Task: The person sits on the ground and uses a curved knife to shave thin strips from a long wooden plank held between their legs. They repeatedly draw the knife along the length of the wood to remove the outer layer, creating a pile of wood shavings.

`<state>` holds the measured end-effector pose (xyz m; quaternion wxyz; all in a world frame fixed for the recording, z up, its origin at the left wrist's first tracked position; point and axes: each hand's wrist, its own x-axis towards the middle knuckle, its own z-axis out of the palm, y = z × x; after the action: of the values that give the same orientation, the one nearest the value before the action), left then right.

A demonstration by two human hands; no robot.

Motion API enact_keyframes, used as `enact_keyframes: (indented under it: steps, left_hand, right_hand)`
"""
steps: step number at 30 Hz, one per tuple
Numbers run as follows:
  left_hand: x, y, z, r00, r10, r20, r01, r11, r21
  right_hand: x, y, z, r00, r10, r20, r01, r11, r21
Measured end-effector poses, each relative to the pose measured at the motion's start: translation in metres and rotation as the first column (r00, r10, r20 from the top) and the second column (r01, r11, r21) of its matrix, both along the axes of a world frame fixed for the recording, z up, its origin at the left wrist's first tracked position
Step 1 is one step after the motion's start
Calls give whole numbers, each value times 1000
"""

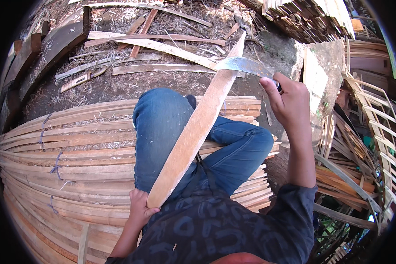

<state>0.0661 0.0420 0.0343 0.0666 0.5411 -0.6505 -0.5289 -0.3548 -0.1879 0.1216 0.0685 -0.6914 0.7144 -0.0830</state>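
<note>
A long, pale wooden slat slants across my lap, its pointed far end out past my knees. Its near end rests against my waist, where my left hand grips the edge with the thumb on top. My right hand is closed around the dark handle of a curved machete. The broad metal blade reaches left from that hand and lies over the slat near its far tip. Whether the cutting edge bites into the wood cannot be told.
Bundled wooden strips, tied with purple cord, lie under and beside my legs. Shavings and loose offcuts cover the ground ahead. Dark beams stand at far left. A stack of slats is at far right, with a slatted frame below.
</note>
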Motion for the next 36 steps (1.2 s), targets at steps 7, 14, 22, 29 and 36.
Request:
enact_keyframes:
  steps: [7,14,22,29,36]
  left_hand:
    - [4,2,-4,1000,12,-27,-11,1000,20]
    - [6,-3,-2,999,9,-46,-5,996,88]
    - [5,1,-2,1000,-7,-24,9,996,93]
    - [7,3,-3,1000,5,-16,-4,998,68]
    - [9,0,-3,999,-26,-40,30,995,97]
  right_hand:
    - [-3,-45,15,985,60,-162,-48,996,74]
    - [-24,-69,-7,953,164,-256,-179,983,-38]
    - [-64,-104,-8,965,-234,-118,244,967,76]
    - [-121,-66,-3,951,-304,-62,298,950,-95]
    - [-30,-41,-14,998,-44,42,44,999,7]
